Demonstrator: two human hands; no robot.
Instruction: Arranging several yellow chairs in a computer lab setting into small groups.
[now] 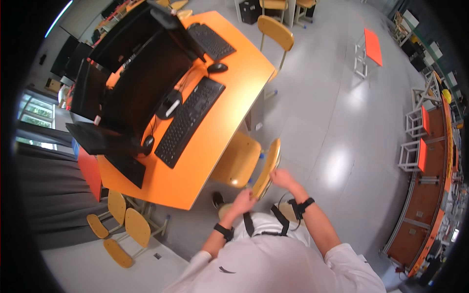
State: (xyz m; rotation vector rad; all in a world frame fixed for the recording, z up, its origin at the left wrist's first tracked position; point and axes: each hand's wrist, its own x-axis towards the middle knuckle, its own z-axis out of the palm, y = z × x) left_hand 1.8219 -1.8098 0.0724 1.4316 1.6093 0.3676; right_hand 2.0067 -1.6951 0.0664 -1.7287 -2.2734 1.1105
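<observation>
Both of my hands are at the wooden backrest [266, 169] of a chair whose seat [239, 158] sits partly under the orange desk [205, 146]. My left hand [244, 201] grips the near end of the backrest. At its other side, my right hand [284, 179] has its fingers curled on the edge. A black strap circles each wrist. On the desk, a black keyboard [190, 121] lies in front of a wide dark monitor [135, 80], with a black mouse [217, 68] beyond it.
Two wooden chairs [137, 227] stand left of me by the grey curtain [47, 197]. Another chair [275, 33] is at the desk's far side. Orange-topped stools [424, 121] line the brown workbench [421, 208] on the right. An orange-topped table [373, 47] stands on the grey floor [311, 121].
</observation>
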